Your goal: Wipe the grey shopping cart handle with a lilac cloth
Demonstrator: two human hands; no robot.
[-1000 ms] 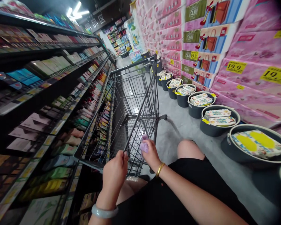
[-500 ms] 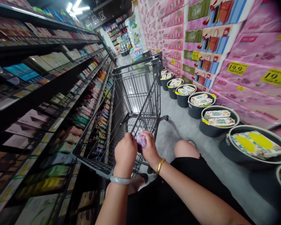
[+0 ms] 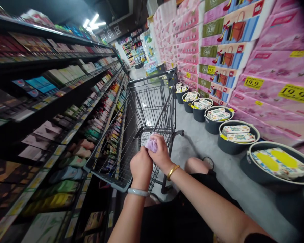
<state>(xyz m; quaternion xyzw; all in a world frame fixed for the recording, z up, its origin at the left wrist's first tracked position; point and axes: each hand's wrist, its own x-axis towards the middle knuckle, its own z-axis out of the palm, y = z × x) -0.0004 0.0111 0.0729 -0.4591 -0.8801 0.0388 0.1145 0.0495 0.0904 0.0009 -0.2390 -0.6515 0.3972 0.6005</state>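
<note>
A soft, crumpled purple cloth bundle [image 3: 151,144] sits in the fingers of my right hand [image 3: 160,152], which are closed round it. My left hand [image 3: 141,168] is curled into a fist, its thumb side touching the bundle and the right fingers. Whatever lies inside that left fist is hidden. Both hands are in front of me, over the near right side of a grey wire shopping cart [image 3: 153,99]. A pale bangle [image 3: 138,192] circles my left wrist and a gold bracelet [image 3: 172,172] my right.
Shelves [image 3: 66,141] packed with boxes and bottles run along the left. On the right, dark buckets [image 3: 210,126] holding packs of wipes [image 3: 281,158] line the grey floor [image 3: 205,145]. Behind them rise stacked pink paper packs [image 3: 273,98] with yellow price tags.
My hands have come together, with the left now against the purple bundle. More of the bundle shows above the fingers. The cart and shelves sit slightly farther right and lower in view.
</note>
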